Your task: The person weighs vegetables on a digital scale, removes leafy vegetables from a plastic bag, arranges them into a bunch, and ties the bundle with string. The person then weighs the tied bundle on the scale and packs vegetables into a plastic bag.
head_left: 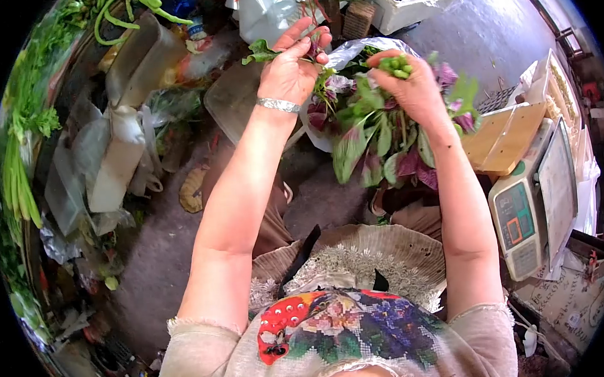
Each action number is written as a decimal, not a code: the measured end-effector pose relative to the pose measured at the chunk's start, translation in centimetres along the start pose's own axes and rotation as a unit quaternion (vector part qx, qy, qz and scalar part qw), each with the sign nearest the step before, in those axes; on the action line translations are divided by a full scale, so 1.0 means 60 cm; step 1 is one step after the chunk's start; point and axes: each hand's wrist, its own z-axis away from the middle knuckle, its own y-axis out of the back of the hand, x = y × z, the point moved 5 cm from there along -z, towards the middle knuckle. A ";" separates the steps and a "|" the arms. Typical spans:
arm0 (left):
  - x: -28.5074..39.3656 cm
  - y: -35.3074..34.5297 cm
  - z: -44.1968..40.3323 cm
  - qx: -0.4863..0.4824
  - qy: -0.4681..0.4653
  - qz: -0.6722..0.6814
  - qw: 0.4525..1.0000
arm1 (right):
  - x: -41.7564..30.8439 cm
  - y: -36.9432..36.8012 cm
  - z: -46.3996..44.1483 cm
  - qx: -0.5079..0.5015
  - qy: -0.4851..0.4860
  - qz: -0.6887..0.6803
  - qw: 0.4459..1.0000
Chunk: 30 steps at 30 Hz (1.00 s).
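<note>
My right hand [414,94] is wrapped around a bunch of red amaranth [385,140]. Its pale green stem ends [396,66] poke up past my fingers, and the green and purple leaves hang down, slightly blurred. To the left, my raised left hand [290,69] pinches a small amaranth sprig [314,48]; a green leaf [261,52] sticks out beside the fingers. Beneath and between both hands lies a clear plastic bag [351,51] with more leaves in it, partly hidden by the bunch.
A digital scale [521,208] stands at right beside a wooden board [507,137]. White plastic bags [269,13] hang at the top near a foam box [419,5]. Celery [21,169] and long green peppers [109,24] lie along the left side.
</note>
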 end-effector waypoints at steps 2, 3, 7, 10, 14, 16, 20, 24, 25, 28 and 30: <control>-0.007 -0.005 0.002 -0.013 0.007 0.020 1.000 | -0.004 -0.036 0.001 -0.030 0.014 -0.049 0.998; -0.011 -0.008 0.003 -0.021 0.006 0.020 1.000 | -0.006 -0.050 0.001 -0.037 0.024 -0.061 0.997; -0.017 -0.020 0.009 -0.045 0.006 0.035 0.998 | 0.005 -0.079 -0.001 -0.041 0.013 -0.084 0.996; -0.017 -0.025 0.014 -0.041 0.007 0.035 0.999 | 0.003 -0.074 -0.005 -0.016 0.028 -0.088 0.996; 0.026 -0.028 0.017 0.014 -0.064 -0.077 0.995 | 0.001 -0.054 -0.013 -0.013 0.019 -0.074 0.997; 0.042 -0.030 0.019 0.020 -0.104 -0.129 0.986 | 0.014 -0.036 -0.017 0.014 0.013 -0.041 0.999; 0.068 -0.107 0.067 -0.026 -0.476 -0.705 0.525 | 0.025 -0.016 -0.022 0.036 0.013 0.006 0.999; -0.022 -0.109 0.077 -0.155 -0.348 -0.775 0.504 | 0.026 -0.009 -0.025 0.037 0.030 -0.026 0.999; -0.028 -0.100 0.075 -0.155 -0.348 -0.775 0.504 | 0.024 -0.006 -0.025 0.027 0.032 -0.061 0.997; -0.027 -0.080 0.058 -0.120 -0.250 -0.777 0.565 | 0.011 0.004 -0.019 0.051 0.018 -0.140 0.989; -0.037 -0.068 0.045 -0.131 -0.240 -0.731 0.625 | 0.010 0.008 -0.017 0.053 0.008 -0.183 0.982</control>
